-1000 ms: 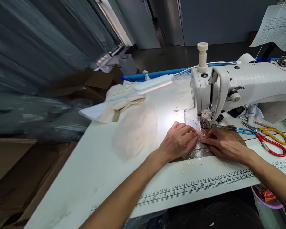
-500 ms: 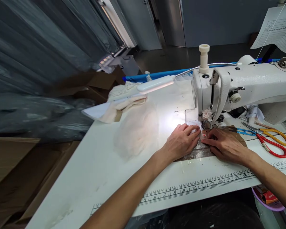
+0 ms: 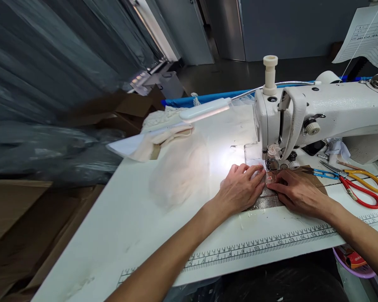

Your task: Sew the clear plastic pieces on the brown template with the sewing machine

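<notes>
Sheer fabric point(image 3: 269, 179) lies between left hand point(image 3: 242, 188) and right hand point(image 3: 294, 192); whether either grips it, I cannot tell.

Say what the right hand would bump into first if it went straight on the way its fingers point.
Probably the left hand, which lies just ahead of the right hand, though depth is hard to judge.

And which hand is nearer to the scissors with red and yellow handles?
Right. The right hand is beside the scissors, to their left in the picture; the left hand is farther left, beyond the right hand.
</notes>
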`<action>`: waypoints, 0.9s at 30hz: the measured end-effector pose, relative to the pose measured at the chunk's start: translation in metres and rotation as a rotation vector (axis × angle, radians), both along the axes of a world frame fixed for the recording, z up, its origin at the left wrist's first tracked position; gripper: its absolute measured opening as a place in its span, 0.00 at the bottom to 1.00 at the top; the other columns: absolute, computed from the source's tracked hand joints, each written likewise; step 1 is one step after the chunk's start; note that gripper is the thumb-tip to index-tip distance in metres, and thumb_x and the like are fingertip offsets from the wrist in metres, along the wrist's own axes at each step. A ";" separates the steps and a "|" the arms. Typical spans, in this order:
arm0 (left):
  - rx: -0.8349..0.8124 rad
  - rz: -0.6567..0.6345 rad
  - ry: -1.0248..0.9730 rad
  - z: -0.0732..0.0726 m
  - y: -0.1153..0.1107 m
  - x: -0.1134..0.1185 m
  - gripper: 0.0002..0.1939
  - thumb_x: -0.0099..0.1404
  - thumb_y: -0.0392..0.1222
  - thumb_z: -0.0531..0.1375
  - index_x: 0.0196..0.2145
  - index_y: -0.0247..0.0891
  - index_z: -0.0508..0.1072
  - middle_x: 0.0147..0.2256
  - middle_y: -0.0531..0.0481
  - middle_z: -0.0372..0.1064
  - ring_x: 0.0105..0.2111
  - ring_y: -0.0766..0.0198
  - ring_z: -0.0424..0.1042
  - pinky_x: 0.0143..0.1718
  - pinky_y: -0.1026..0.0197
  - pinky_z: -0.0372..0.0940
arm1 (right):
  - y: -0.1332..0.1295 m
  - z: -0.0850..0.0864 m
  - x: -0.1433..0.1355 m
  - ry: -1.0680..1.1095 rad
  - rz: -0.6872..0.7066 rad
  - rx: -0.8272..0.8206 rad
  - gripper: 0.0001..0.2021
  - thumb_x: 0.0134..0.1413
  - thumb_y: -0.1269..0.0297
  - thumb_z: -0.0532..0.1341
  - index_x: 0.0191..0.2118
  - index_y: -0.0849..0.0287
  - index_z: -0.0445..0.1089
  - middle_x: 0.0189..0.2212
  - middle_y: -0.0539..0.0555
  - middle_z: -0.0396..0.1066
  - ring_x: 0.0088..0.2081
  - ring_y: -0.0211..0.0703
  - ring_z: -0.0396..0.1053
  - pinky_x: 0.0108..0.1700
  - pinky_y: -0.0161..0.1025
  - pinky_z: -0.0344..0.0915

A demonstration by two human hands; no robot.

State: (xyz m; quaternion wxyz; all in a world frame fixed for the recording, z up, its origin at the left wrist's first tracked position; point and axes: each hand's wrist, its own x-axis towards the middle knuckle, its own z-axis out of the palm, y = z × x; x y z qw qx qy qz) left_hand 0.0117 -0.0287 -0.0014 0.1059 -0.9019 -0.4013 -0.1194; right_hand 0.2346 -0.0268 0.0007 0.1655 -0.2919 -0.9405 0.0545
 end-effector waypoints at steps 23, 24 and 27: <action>-0.056 -0.102 -0.191 -0.011 0.020 -0.007 0.20 0.74 0.45 0.47 0.53 0.34 0.71 0.53 0.40 0.71 0.45 0.51 0.69 0.47 0.45 0.62 | -0.002 -0.003 -0.007 -0.027 -0.090 0.023 0.14 0.62 0.73 0.52 0.50 0.60 0.69 0.39 0.60 0.67 0.38 0.47 0.66 0.38 0.44 0.69; -0.054 -0.103 -0.197 -0.012 0.020 -0.007 0.19 0.74 0.45 0.47 0.53 0.34 0.71 0.53 0.40 0.71 0.45 0.51 0.69 0.46 0.45 0.62 | -0.002 -0.003 -0.007 -0.017 -0.087 0.023 0.14 0.62 0.73 0.53 0.50 0.61 0.70 0.39 0.60 0.67 0.38 0.47 0.66 0.38 0.44 0.69; -0.054 -0.107 -0.210 -0.013 0.020 -0.007 0.19 0.73 0.45 0.48 0.53 0.35 0.71 0.53 0.41 0.71 0.46 0.51 0.70 0.46 0.46 0.62 | -0.002 -0.004 -0.006 0.003 -0.085 0.021 0.14 0.61 0.73 0.53 0.50 0.61 0.70 0.39 0.60 0.67 0.38 0.46 0.66 0.39 0.44 0.69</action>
